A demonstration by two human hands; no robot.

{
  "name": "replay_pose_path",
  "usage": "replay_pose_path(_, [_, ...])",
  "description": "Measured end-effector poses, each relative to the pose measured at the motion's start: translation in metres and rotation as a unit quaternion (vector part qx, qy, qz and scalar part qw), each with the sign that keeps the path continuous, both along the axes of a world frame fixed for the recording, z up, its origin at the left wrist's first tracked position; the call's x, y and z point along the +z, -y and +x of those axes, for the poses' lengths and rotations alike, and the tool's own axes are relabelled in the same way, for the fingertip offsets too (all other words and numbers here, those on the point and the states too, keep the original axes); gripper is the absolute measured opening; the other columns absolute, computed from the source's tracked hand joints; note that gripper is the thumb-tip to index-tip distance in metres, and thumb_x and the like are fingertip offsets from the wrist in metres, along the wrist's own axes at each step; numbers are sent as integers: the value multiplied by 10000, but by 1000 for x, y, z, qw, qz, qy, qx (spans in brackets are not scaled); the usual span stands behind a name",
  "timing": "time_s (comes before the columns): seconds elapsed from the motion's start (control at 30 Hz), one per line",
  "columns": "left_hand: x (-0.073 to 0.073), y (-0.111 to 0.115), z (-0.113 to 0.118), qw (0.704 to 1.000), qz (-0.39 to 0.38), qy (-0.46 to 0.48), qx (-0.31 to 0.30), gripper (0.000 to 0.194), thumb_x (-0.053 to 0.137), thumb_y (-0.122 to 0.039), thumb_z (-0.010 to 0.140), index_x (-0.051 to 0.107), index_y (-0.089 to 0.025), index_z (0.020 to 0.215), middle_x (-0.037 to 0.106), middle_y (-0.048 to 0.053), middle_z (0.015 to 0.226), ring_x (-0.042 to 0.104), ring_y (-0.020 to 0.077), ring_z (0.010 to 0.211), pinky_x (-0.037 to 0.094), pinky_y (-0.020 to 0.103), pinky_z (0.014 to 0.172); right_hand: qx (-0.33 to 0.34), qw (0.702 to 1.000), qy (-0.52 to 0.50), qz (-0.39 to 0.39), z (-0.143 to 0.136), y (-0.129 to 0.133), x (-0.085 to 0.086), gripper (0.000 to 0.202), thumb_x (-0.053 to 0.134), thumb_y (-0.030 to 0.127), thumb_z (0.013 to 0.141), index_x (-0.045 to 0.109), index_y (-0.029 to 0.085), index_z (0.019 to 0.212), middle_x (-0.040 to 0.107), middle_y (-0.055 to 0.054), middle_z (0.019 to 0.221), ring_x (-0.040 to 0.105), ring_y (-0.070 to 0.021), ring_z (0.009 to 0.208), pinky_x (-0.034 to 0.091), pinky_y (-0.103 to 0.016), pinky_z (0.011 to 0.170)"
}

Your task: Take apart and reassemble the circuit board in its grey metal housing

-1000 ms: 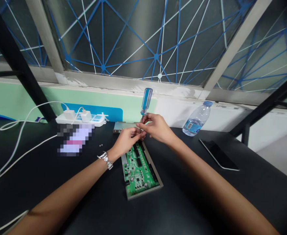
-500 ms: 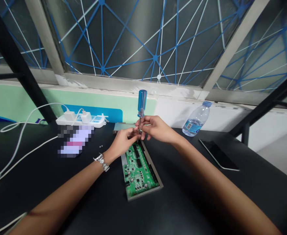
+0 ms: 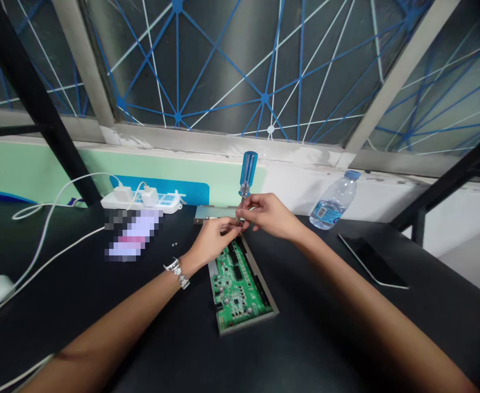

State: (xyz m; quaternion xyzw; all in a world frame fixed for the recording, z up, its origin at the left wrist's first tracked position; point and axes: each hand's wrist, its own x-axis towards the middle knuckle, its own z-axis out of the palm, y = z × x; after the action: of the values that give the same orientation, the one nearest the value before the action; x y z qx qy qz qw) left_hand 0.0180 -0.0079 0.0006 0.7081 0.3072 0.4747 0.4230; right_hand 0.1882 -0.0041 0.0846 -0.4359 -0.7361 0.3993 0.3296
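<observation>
A screwdriver (image 3: 248, 172) with a clear blue handle stands nearly upright, its top leaning slightly right. My right hand (image 3: 266, 214) pinches its metal shaft below the handle. My left hand (image 3: 212, 240), with a silver watch (image 3: 177, 271) at the wrist, has thumb and fingers closed around the shaft's lower end. Whatever lies between those left fingertips is hidden. Below both hands lies a green circuit board (image 3: 240, 297) in a shallow metal tray (image 3: 251, 322). Its far end is covered by my hands.
A metal plate (image 3: 204, 213) lies behind my hands. Two tiny bits of metal (image 3: 175, 244) sit left of my wrist. Around are a power strip (image 3: 168, 204), a blurred-out phone-like object (image 3: 135, 237), a water bottle (image 3: 333, 202), a dark phone (image 3: 371, 261) and white cables (image 3: 45, 234).
The screwdriver has lifted from the board's far end, its tip now up at my left fingertips, and its handle has tipped right. The whole view has shifted slightly.
</observation>
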Motion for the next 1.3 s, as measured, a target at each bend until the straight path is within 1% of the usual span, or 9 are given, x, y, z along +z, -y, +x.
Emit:
replay_pose_path(0.2, [1,0,-6,999,20,-27,37,151,608,-228,891,713,-136,948,765,95,964,726,222,921,568,354,861,-2,1000,1,-2,-3,1,-1,126,647,269,809,617,156,858,689,-52,790,679,-141,591,491,-216,452])
replay_pose_path(0.37, [-3,-1,-5,999,14,-18,48,152,630,-258,882,706,-137,934,766,96,976,729,225,927,570,351,866,-24,999,17,42,-4,-1,-12,151,680,302,791,609,168,784,697,-54,727,702,-185,607,514,-242,454])
replay_pose_path(0.53, [5,1,-8,996,23,-53,61,175,623,-279,887,697,-146,973,765,88,975,730,213,904,576,343,837,-5,996,34,79,-3,0,-11,117,597,264,848,629,170,786,690,-46,689,710,-188,638,552,-268,545])
replay_pose_path(0.67, [15,8,-16,991,60,-96,73,193,597,-295,904,692,-172,1018,761,64,960,719,193,879,568,338,829,-24,995,-33,91,1,7,-4,91,546,255,884,584,174,900,714,-62,839,704,-163,623,564,-273,551])
replay_pose_path(0.73, [16,16,-24,986,73,-127,78,196,584,-300,913,691,-184,1029,754,55,958,708,182,861,561,325,804,-51,992,-88,78,4,14,-4,108,541,295,899,530,191,929,711,-50,830,694,-155,592,563,-274,532])
replay_pose_path(0.87, [11,33,-42,971,110,-192,84,166,594,-280,901,683,-204,1020,732,40,984,674,175,870,530,324,795,-69,972,-224,3,10,34,-22,237,592,387,874,410,238,897,702,-7,769,691,-172,591,574,-307,528])
replay_pose_path(0.97, [9,41,-49,958,130,-242,76,144,643,-270,864,676,-221,995,713,26,992,648,181,891,498,343,828,-99,947,-306,-20,11,50,-45,353,713,318,803,384,250,910,711,11,789,699,-174,637,593,-331,595])
replay_pose_path(1.07, [13,45,-48,950,131,-274,70,120,659,-271,855,671,-232,967,697,11,966,628,188,903,473,348,828,-125,922,-365,-30,9,61,-63,372,741,266,792,389,249,913,724,7,815,702,-164,657,593,-321,634])
replay_pose_path(1.3, [18,49,-43,946,119,-293,76,82,615,-276,886,680,-227,893,686,13,893,611,191,861,458,338,795,-145,897,-416,-42,6,66,-77,359,739,238,804,399,252,919,734,4,817,710,-176,672,594,-334,642])
